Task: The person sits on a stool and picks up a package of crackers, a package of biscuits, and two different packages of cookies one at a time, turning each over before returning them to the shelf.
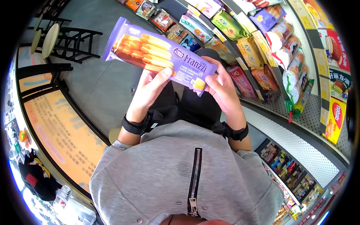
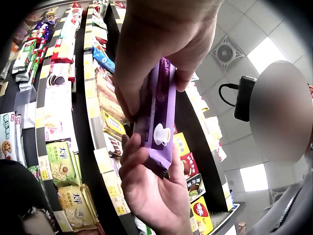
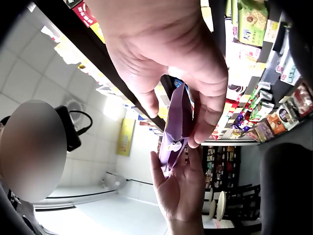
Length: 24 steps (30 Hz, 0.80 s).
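A purple Franzzi cookie package (image 1: 161,56) is held up in front of the body, printed side up and slanting down to the right. The left hand (image 1: 148,92) pinches its lower edge, thumb on the front. At the right end, the right hand (image 1: 225,90) grips a corner with its thumb on the front and fingers behind. The left wrist view shows the package (image 2: 159,112) edge-on between the left hand (image 2: 164,49) and the right hand (image 2: 159,191). From the right wrist, the package (image 3: 178,122) appears between the right hand (image 3: 171,58) and the left hand (image 3: 181,191).
Shelves of packaged snacks (image 1: 234,26) rise on the right, with price labels along their edges. Dark stools with round seats (image 1: 50,40) stand at the upper left. An orange printed tabletop (image 1: 63,131) lies on the left, and a plastic bag (image 1: 73,210) is at the lower left.
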Tool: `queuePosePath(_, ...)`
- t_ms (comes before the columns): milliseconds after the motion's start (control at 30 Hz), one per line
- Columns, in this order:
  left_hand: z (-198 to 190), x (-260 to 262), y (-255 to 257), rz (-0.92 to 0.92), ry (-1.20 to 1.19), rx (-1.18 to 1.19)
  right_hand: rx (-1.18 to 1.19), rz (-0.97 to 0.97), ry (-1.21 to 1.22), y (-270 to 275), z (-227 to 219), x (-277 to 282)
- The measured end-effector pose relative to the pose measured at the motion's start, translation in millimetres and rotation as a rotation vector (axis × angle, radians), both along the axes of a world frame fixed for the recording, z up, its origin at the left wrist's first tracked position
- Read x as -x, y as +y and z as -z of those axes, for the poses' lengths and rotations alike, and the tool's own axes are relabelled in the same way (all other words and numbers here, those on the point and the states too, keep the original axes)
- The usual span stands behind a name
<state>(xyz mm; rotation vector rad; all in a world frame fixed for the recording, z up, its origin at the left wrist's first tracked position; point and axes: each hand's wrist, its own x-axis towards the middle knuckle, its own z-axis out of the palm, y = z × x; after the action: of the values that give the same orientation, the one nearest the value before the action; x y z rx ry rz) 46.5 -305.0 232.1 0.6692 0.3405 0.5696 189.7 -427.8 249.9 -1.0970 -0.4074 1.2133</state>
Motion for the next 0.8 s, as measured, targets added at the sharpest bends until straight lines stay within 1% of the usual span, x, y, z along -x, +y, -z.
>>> queuePosePath(67, 5.2, 2.3, -1.4, 0.021, 0.120, -0.252, 0.011, 0.053, -0.076, -4.4, 2.1, -6.9)
queuePosePath(100, 4.0, 3.8, 0.0, 0.033, 0.070, -0.222, 0.014, 0.072, -0.110, -5.5, -0.2, -10.8)
queuePosePath(133, 5.6, 3.0, 2.7, -0.009, 0.011, -0.222, 0.017, 0.076, -0.105, -6.3, 0.2, -15.3)
queuePosePath(167, 4.8, 5.6, 7.2, -0.038, 0.014, -0.195, -0.010, 0.085, -0.164, -4.8, 1.7, -17.5)
queuePosePath(200, 2.2, 6.5, 10.2, -0.068, 0.021, -0.167, -0.035, 0.092, -0.218, -4.0, 3.7, -20.2)
queuePosePath(233, 5.2, 9.8, 15.1, -0.102, 0.055, -0.210, -0.027, 0.106, -0.241, -1.9, 4.9, -22.1)
queuePosePath(267, 9.4, 13.0, 19.2, -0.157, 0.095, -0.177, -0.027, 0.121, -0.269, 0.5, 6.3, -24.1)
queuePosePath(333, 12.4, 18.0, 24.6, -0.189, 0.175, -0.210, -0.023, 0.121, -0.307, 6.3, 11.9, -26.4)
queuePosePath(400, 17.9, 23.4, 28.5, -0.177, 0.202, -0.211, -0.003, 0.114, -0.274, 12.3, 15.2, -26.3)
queuePosePath(467, 17.1, 26.5, 29.0, -0.231, 0.273, -0.218, -0.002, 0.103, -0.267, 18.7, 17.8, -24.2)
queuePosePath(533, 12.9, 30.6, 34.1, -0.249, 0.263, -0.203, -0.003, 0.097, -0.246, 27.3, 15.4, -20.5)
queuePosePath(600, 14.3, 37.2, 40.9, -0.268, 0.277, -0.252, 0.014, 0.075, -0.235, 36.5, 12.7, -18.2)
queuePosePath(733, 18.0, 42.8, 52.9, -0.328, 0.285, -0.251, -0.009, 0.030, -0.281, 49.2, 15.4, -12.2)
queuePosePath(800, 19.5, 42.3, 56.3, -0.335, 0.293, -0.237, -0.012, 0.059, -0.297, 52.5, 13.3, -10.1)
